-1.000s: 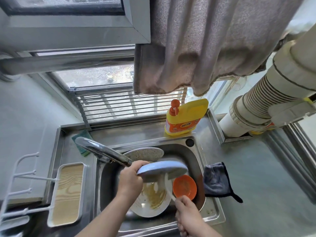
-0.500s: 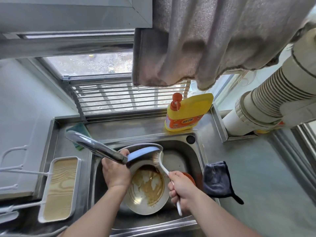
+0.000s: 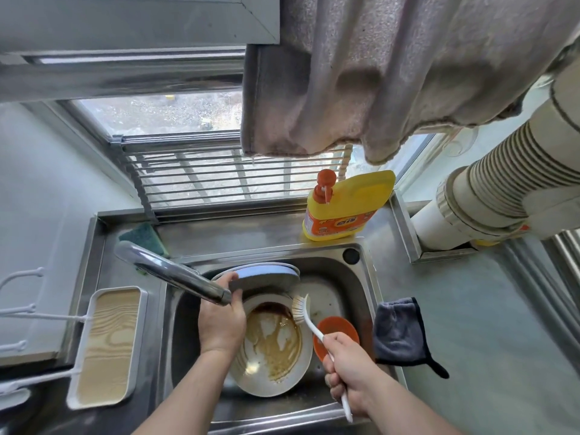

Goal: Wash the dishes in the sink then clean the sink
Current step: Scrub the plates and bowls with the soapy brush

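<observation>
My left hand (image 3: 221, 321) grips a blue-rimmed plate (image 3: 266, 276) by its left edge and holds it tilted over the back of the steel sink (image 3: 365, 277), just under the faucet spout (image 3: 175, 273). Below it lies a white plate (image 3: 276, 350) smeared with brown sauce. My right hand (image 3: 351, 372) grips the white handle of a dish brush (image 3: 303, 312), whose bristles sit at the far right rim of the dirty plate. A small orange bowl (image 3: 337, 332) lies to the right in the sink, partly hidden by my right hand.
A yellow detergent bottle (image 3: 345, 205) stands behind the sink. A green sponge (image 3: 142, 235) lies at the back left. A dark cloth (image 3: 400, 332) hangs over the sink's right rim. A white tray with a wood-grain base (image 3: 106, 346) sits left. A grey towel (image 3: 376, 73) hangs overhead.
My left hand carried the blue-rimmed plate from the middle of the sink toward its back, under the faucet. My right hand rose, then drew back right with the brush, uncovering the orange bowl.
</observation>
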{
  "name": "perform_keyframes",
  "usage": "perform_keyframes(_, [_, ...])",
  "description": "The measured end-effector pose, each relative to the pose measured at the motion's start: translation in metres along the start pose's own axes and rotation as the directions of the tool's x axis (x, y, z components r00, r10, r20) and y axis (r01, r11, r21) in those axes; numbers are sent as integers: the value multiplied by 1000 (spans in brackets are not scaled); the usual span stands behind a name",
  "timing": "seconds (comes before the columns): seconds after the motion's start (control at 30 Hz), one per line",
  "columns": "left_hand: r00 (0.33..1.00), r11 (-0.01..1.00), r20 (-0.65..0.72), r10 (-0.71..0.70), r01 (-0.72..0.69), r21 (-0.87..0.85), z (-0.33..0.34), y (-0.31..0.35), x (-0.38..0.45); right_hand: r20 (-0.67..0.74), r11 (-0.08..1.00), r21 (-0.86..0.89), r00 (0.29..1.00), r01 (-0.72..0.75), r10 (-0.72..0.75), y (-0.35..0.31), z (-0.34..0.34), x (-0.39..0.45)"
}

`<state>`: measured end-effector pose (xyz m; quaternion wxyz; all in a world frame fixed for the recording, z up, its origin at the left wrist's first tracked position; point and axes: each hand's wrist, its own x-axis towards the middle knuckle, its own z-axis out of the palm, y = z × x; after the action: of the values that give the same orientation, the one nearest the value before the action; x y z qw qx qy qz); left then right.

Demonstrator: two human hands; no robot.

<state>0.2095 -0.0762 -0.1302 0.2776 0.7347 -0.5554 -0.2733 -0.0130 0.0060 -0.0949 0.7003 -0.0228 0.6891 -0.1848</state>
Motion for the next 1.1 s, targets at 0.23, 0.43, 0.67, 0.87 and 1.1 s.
perform_keyframes(0.23, [986, 998, 162, -38, 45, -40, 3, -27, -27, -32, 997, -71, 999, 10, -13, 8, -4, 1])
perform_keyframes(0.43, [769, 862, 422, -479, 324, 389, 18, -79, -35, -58, 976, -207, 995, 69, -83, 32, -8, 11])
perform_keyframes(0.67, [812, 805, 348, -469, 232, 545, 22, -83, -26, -154, 849, -525, 975, 57, -160, 53, -11, 27])
perform_keyframes(0.87, [807, 775, 317, -498, 250, 580, 22, -80, -14, -193, 805, -593, 966, 24, -171, 52, -4, 36])
perform_keyframes(1.1, [698, 758, 361, -618, 407, 510, 23, -74, 0, -213, 792, -611, 965, -8, -154, 50, -1, 33])
